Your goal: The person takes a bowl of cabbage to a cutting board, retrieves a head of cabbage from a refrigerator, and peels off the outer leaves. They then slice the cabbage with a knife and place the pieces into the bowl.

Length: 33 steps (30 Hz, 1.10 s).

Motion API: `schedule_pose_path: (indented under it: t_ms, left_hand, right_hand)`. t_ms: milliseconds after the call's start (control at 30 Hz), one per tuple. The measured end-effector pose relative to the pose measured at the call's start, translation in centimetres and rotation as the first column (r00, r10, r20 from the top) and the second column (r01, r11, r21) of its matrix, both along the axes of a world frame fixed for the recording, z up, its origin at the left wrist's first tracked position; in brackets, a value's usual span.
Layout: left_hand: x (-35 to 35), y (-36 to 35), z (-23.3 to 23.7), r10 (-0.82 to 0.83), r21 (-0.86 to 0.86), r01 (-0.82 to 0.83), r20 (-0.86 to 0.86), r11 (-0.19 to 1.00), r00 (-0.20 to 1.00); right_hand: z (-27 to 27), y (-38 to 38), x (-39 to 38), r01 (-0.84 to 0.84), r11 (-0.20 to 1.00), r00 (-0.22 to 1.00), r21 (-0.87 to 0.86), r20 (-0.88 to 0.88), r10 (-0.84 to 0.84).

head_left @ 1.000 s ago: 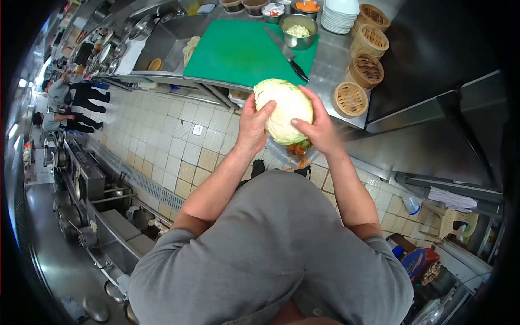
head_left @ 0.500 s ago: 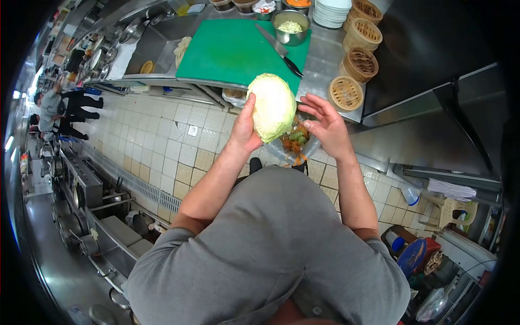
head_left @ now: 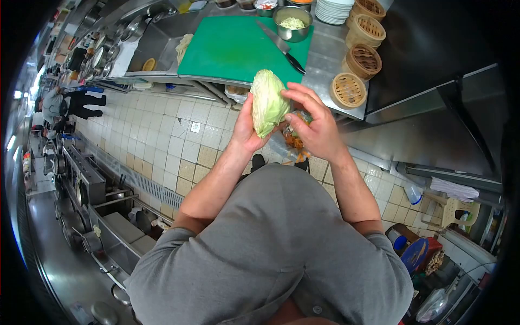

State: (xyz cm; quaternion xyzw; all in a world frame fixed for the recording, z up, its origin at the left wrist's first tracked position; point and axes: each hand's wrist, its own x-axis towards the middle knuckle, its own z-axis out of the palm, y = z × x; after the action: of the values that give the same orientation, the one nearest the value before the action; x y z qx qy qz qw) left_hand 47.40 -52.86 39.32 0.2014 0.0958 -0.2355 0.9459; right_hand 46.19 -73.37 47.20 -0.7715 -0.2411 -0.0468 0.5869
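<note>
Flat green board: left part is offering passage
Right part: black-handled steel knife, round steel bowl are blocking
Further right: round bamboo steamers are obstructing

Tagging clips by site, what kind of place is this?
Most likely a commercial kitchen: a knife lies on a large green cutting board, bamboo steamers line the steel counter, and plates are stacked beside them.
</note>
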Motion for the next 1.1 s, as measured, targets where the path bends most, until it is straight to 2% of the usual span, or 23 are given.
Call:
schedule_pose_path:
  t_ms: [100,167,233,300,367,433,567,633,767,833,967,1033,1100]
  left_hand:
    - [0.3,0.1,0.2,0.007,0.061,-0.003,-0.060,0.998,0.998]
    - [0.3,0.1,0.3,0.021,0.037,-0.019,-0.052,0.999,0.998]
    - [0.3,-0.2,0.6,0.033,0.012,-0.032,-0.042,0.999,0.999]
    - [0.2,-0.7,0.8,0.139,0.060,-0.139,0.010,0.988,0.990]
    - [0.3,-0.8,0.8,0.171,0.093,-0.172,0.018,0.981,0.985]
    - [0.3,-0.9,0.9,0.206,0.127,-0.207,0.024,0.970,0.978]
    - [0.1,-1.3,2.1,0.276,0.163,-0.277,0.029,0.947,0.961]
    - [0.0,-1.4,2.2,0.304,0.182,-0.302,0.016,0.936,0.952]
    - [-0.1,-1.4,0.9,0.338,0.218,-0.365,0.150,0.905,0.929]
    - [-0.1,-1.3,0.4,0.347,0.220,-0.383,0.184,0.897,0.919]
    - [-0.5,-1.2,0.5,0.350,0.223,-0.381,0.167,0.897,0.922]
    - [-0.7,-1.2,0.6,0.339,0.230,-0.371,0.169,0.900,0.926]
    - [-0.9,-1.3,0.5,0.328,0.258,-0.365,0.175,0.895,0.928]
  right_hand:
    - [0.4,0.1,0.0,-0.004,1.000,0.999,-0.019,-0.036,0.003]
    - [0.6,0.3,0.1,-0.011,0.999,0.998,-0.036,-0.060,0.009]
    - [0.6,0.7,-0.1,-0.014,0.993,1.000,-0.115,0.004,0.015]
    - [-0.4,1.5,-0.5,0.025,0.993,1.000,-0.115,0.006,-0.024]
    - [-1.0,2.1,-0.5,0.067,0.991,0.998,-0.116,0.010,-0.067]
    - [-1.2,2.5,-0.5,0.074,0.997,0.994,-0.005,-0.084,-0.074]
    - [-2.6,2.3,-0.3,0.055,0.992,0.987,0.110,-0.153,-0.038]
    - [-3.1,2.3,-0.3,0.123,0.987,0.984,0.105,-0.142,-0.108]
    - [-3.0,2.6,-0.2,0.198,0.978,0.961,0.060,-0.208,-0.182]
    - [-3.5,2.6,-0.1,0.322,0.944,0.906,-0.068,-0.266,-0.329]
    - [-3.8,2.6,-0.1,0.334,0.939,0.911,-0.085,-0.227,-0.344]
    - [-4.1,3.1,-0.1,0.369,0.928,0.927,-0.044,-0.047,-0.371]
    - [-4.8,3.2,0.2,0.375,0.927,0.927,0.003,-0.029,-0.375]
